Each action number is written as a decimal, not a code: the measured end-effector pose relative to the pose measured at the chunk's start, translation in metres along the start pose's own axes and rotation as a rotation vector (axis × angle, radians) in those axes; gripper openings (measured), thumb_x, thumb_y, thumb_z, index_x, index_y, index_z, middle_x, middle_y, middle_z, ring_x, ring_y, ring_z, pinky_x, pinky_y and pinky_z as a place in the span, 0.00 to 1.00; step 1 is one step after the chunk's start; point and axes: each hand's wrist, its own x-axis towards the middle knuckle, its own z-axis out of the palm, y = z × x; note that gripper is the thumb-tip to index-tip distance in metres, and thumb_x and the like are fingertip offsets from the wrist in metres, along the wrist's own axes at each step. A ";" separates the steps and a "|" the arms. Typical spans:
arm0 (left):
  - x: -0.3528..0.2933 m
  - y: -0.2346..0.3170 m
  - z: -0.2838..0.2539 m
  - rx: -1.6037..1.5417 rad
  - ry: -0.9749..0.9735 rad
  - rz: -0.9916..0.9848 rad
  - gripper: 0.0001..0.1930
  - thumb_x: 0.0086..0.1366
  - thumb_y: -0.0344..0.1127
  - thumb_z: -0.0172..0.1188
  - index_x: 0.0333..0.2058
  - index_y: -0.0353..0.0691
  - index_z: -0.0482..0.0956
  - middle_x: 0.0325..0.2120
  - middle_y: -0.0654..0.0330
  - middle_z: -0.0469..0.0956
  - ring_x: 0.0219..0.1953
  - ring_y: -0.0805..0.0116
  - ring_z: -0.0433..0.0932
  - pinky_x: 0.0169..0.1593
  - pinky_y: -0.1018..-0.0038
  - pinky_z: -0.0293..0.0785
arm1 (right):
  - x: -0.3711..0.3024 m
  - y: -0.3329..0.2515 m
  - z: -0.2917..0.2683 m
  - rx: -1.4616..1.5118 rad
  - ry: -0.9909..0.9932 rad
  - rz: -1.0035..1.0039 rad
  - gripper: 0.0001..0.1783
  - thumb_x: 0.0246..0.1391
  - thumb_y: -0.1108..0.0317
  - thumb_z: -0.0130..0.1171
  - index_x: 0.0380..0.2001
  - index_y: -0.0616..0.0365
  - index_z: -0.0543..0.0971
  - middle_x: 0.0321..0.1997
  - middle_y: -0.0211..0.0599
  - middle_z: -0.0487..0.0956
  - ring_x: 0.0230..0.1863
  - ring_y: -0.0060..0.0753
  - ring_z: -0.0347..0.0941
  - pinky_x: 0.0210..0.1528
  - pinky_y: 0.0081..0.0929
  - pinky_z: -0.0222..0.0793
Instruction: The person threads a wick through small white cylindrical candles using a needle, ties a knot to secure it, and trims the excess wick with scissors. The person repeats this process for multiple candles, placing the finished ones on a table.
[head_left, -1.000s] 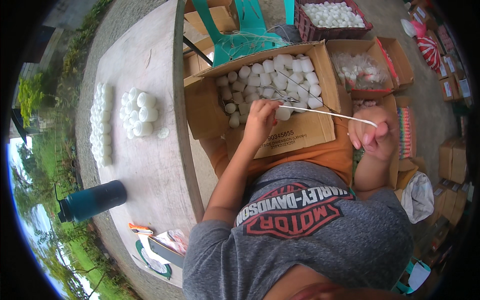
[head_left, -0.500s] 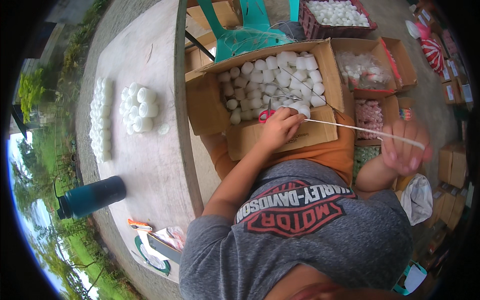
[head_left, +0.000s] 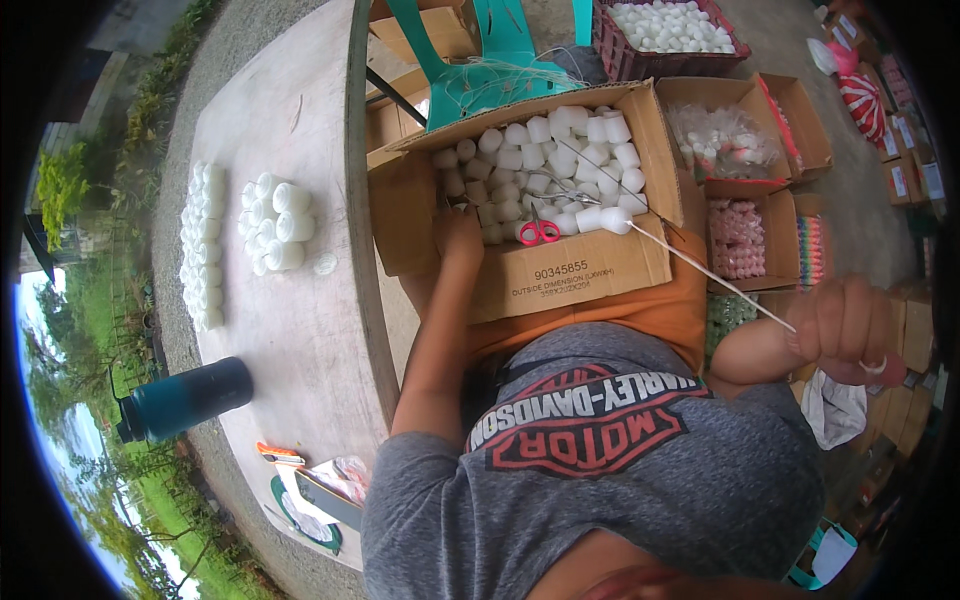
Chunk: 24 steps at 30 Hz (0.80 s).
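Note:
A cardboard box [head_left: 560, 275] full of small white cylindrical pieces [head_left: 510, 158] rests on my lap. My left hand [head_left: 459, 232] reaches into its left end, among the pieces there. Its fingertips are mostly hidden, so I cannot tell if they grip one. Out to the right, my right hand [head_left: 848, 325] is closed on a taut white cord [head_left: 712, 275]. The cord runs to white pieces [head_left: 603, 219] lined up at its end, over the box's near edge. Beside them, red-handled scissors [head_left: 540, 232] lie on the heap. Thin metal rods [head_left: 585, 195] cross the heap.
On the table [head_left: 290, 120] at the left stand rows of white pieces [head_left: 205, 245], a cluster [head_left: 275, 225] and a dark teal bottle [head_left: 190, 397]. A green chair [head_left: 480, 95] and a maroon crate [head_left: 665, 40] stand beyond; cardboard boxes [head_left: 740, 240] sit at the right.
My left hand has left the cord's end by the scissors and moved left into the box's corner. My right hand has drawn farther right and down, still holding the cord.

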 end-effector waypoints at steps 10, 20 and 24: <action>0.000 0.017 -0.005 -0.308 -0.186 -0.132 0.23 0.55 0.35 0.57 0.50 0.37 0.68 0.40 0.49 0.78 0.42 0.57 0.78 0.52 0.60 0.68 | -0.010 0.003 0.010 -0.582 0.299 -0.258 0.04 0.50 0.73 0.59 0.29 0.63 0.79 0.33 0.39 0.73 0.29 0.25 0.65 0.27 0.18 0.58; -0.051 0.012 -0.133 -2.472 -0.496 0.353 0.28 0.52 0.29 0.53 0.54 0.34 0.64 0.44 0.52 0.70 0.43 0.61 0.74 0.45 0.70 0.75 | 0.034 0.109 -0.006 -1.628 0.304 0.027 0.09 0.39 0.75 0.68 0.28 0.58 0.81 0.22 0.31 0.70 0.22 0.25 0.66 0.22 0.23 0.61; -0.056 0.017 -0.141 -2.755 -0.548 0.624 0.23 0.53 0.32 0.55 0.50 0.34 0.67 0.45 0.50 0.70 0.44 0.60 0.73 0.45 0.69 0.75 | 0.034 0.129 -0.009 -1.621 0.251 0.063 0.11 0.36 0.75 0.69 0.29 0.56 0.81 0.19 0.31 0.68 0.19 0.26 0.65 0.19 0.24 0.61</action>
